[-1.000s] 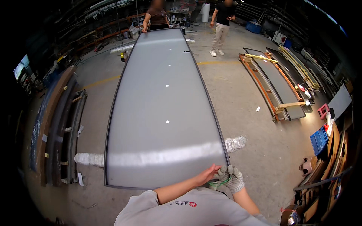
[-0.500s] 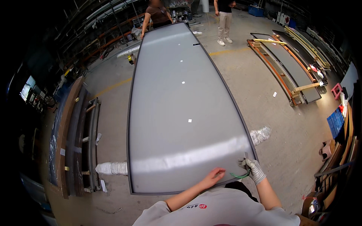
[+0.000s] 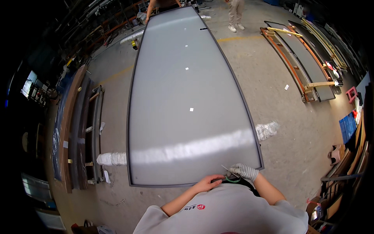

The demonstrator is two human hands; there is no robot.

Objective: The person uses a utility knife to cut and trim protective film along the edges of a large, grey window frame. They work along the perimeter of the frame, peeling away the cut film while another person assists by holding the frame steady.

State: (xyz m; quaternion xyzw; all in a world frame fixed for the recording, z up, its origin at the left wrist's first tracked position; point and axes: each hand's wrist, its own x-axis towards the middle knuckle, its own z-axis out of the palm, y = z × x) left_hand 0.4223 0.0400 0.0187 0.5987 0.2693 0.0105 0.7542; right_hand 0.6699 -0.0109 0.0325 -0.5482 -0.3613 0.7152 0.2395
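A long grey panel in a dark frame lies flat in front of me. By its near edge my right hand, in a pale striped glove, is closed round a thin metal tool that points up and left. A thin green cord loops below the glove. My bare left hand is beside the near edge of the frame, its fingertips together at the cord's left end. Exactly how the fingers grip the cord is too small to see. Several small white squares run along the panel's middle.
Plastic-wrapped supports stick out beneath the panel on both sides. Long wrapped profiles stand at the left. A rack with framed panels is at the right. One person's hand touches the far end; another person stands beyond.
My right hand has moved left and toward my body with the tool, now tilted left. My left hand has come to the cord's end. The view has tipped downward.
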